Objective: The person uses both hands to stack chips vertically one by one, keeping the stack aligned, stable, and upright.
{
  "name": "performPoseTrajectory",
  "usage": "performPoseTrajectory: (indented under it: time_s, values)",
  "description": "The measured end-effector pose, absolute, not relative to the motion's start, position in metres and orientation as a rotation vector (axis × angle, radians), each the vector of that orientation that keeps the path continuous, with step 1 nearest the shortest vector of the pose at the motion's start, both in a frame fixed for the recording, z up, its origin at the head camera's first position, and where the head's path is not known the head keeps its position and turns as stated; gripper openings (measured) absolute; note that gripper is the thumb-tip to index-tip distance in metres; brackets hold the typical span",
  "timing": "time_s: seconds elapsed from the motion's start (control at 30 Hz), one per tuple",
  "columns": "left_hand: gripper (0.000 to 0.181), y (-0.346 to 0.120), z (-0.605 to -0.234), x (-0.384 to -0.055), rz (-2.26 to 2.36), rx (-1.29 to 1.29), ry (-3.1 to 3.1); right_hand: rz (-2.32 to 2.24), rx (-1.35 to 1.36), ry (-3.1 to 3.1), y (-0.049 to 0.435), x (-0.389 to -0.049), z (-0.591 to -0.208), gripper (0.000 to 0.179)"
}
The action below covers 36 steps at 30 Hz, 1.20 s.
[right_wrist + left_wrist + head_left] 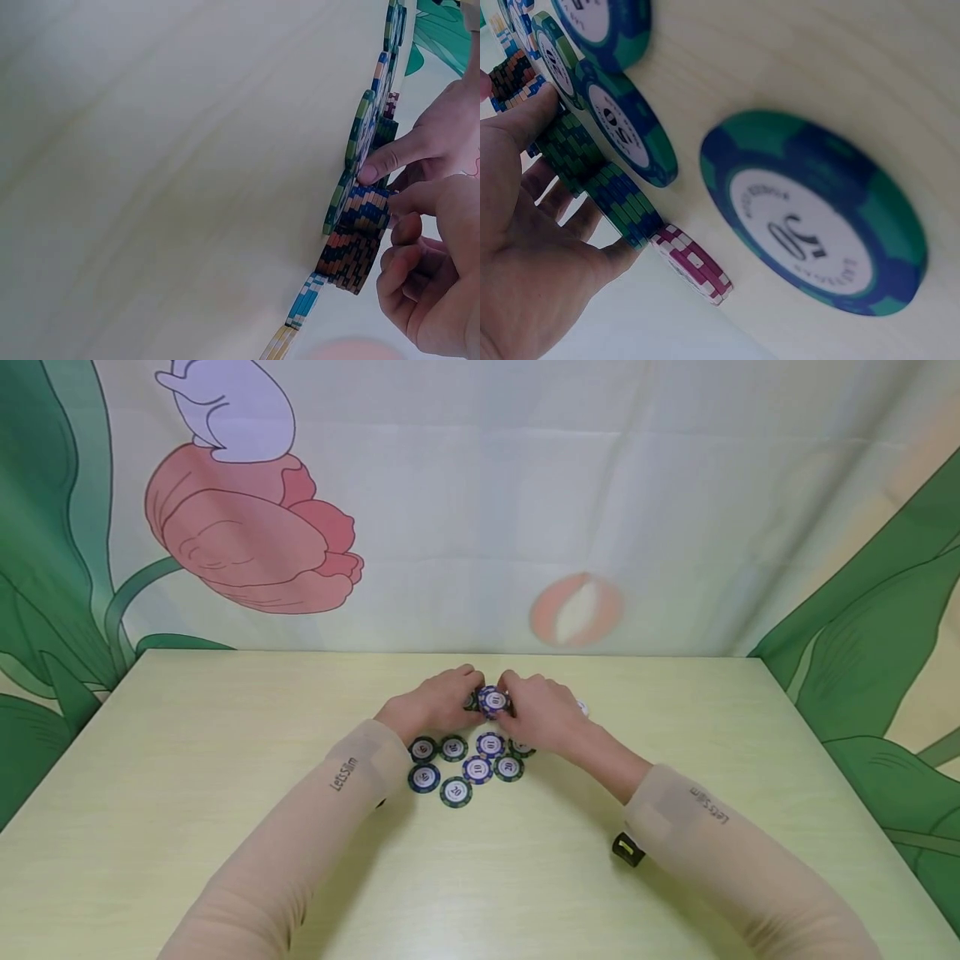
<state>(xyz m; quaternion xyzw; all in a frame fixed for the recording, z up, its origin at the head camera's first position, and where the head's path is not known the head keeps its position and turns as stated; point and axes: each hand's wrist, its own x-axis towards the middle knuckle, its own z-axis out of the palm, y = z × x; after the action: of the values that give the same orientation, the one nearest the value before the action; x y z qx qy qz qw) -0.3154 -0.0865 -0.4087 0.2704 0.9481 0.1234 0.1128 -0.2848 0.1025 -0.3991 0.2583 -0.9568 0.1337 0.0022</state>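
Observation:
Both hands meet at a row of stacked poker chips near the far middle of the table. My left hand (442, 700) grips a green stack of poker chips (568, 150), thumb in front and fingers behind. Beside its fingers are a blue-and-green stack (624, 206) and a short magenta-and-white stack (694, 262). My right hand (546, 712) pinches the upper part of a blue poker chip stack (494, 700) marked 10; its other fingers curl in, as the right wrist view shows. A black-and-orange stack (349, 259) stands right against the blue one.
Several loose chips lie flat on the near side of the row, among them a 20 chip (456, 792), a 10 chip (477, 769) and a 50 chip (814, 217). Farther along the row are a light-blue-and-white stack (306, 300) and a yellow one (278, 344). A printed curtain (465, 527) hangs behind the table.

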Motion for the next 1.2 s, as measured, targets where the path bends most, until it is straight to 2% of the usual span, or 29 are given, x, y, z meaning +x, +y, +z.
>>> performPoseTrajectory:
  time_s: [0.33,0.9,1.2]
  values:
    - [0.041,-0.0863,-0.4081,-0.3151,0.362,0.789,2.778,0.387,0.83,-2.965,0.103,-0.2869,-0.3981,0.02]
    - [0.039,-0.0864,-0.4093,-0.3159,0.354,0.8,2.783,0.36,0.832,-2.932,0.1023,-0.2894,-0.4013,0.018]
    - [0.044,-0.0857,-0.4098,-0.317,0.334,0.789,2.778,0.346,0.808,-2.929,0.1011,-0.2903,-0.4033,0.017]
